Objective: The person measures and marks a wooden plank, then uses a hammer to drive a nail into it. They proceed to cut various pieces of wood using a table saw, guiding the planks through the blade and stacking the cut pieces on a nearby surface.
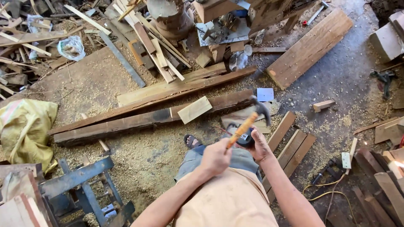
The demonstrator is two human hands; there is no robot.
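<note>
Sawdust and wood scraps are spread over the whole workshop floor (139,159), seen from above by a standing person. At the centre, a hammer (248,122) with an orange-brown wooden handle is gripped by the left hand (215,156), whose fingers are wrapped tightly round the lower end of the handle; the dark metal head is raised, tilted up and to the right. Just beside it, a dark round object (244,138) is clasped in the right hand (259,147), the fingers closed about its rim; what kind of tool or part it is cannot be made out. Hammer head and round object are held apart, so a blow is judged not yet landed, and no mark of finished work can be seen on the object. Below the hands a sandalled foot (191,141) is planted in the shavings. Further out, long dark beams (143,120) are laid across the floor with a pale wooden block (194,109) resting on them, short planks (290,151) lie to the right, and a yellow sack (25,126) is slumped at the left.
</note>
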